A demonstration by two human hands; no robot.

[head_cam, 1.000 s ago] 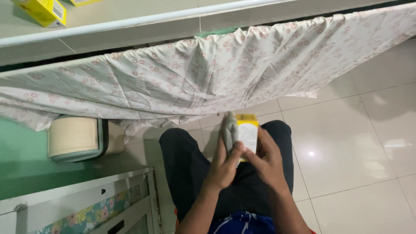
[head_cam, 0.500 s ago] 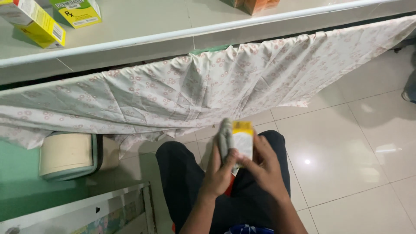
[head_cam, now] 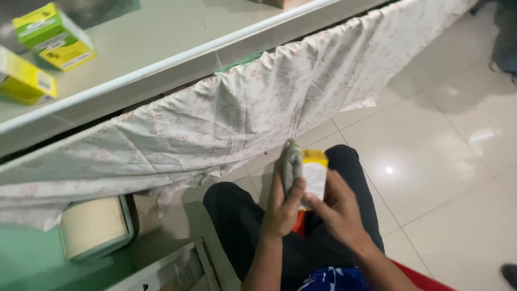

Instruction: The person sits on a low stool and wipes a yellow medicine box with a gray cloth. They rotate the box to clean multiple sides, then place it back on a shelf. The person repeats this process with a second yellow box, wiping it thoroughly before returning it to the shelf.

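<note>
Left hand (head_cam: 283, 207) has a grey cloth (head_cam: 291, 164) pressed against a yellow and white packet (head_cam: 314, 177), right hand (head_cam: 339, 213) steadying it over the lap. Floral curtain (head_cam: 226, 124) hangs off the worktop (head_cam: 161, 37), green-yellow boxes (head_cam: 54, 35) on top.

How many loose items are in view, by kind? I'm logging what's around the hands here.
Yellow-and-green boxes on the counter: 2 (one, another)
Yellow-and-white box held in both hands: 1
Grey cloth in the left hand: 1
Cream container with a green rim, low left: 1
Total: 5
</note>
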